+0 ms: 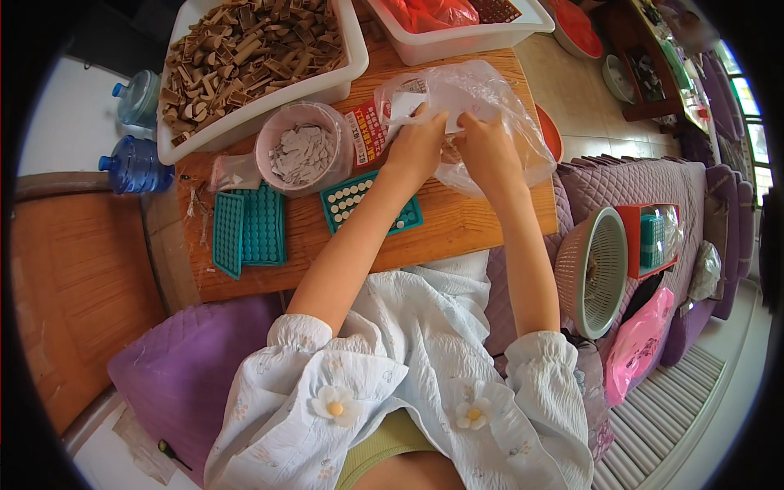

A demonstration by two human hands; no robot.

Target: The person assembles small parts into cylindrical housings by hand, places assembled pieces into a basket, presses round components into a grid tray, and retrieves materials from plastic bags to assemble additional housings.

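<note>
A crumpled clear plastic bag (506, 94) lies on the far right part of the wooden table, with whitish contents that I cannot make out clearly. My left hand (418, 147) is closed at its near left side, fingertips bunched on the film. Against those fingers shows a piece of white paper (405, 104); whether it is held is unclear. My right hand (487, 151) pinches the bag close by, the fingertips of both hands nearly meeting. Below my left forearm sits a teal tray (415, 219) with white round pieces in its hollows, partly covered by the arm.
Left of the tray stand a pink bucket (333, 175) of white paper slips and stacked teal trays (265, 233). Behind are a white bin (357, 61) of brown pieces and another white bin (457, 47). A red printed packet (365, 135) lies between. A green basket (618, 273) is at right.
</note>
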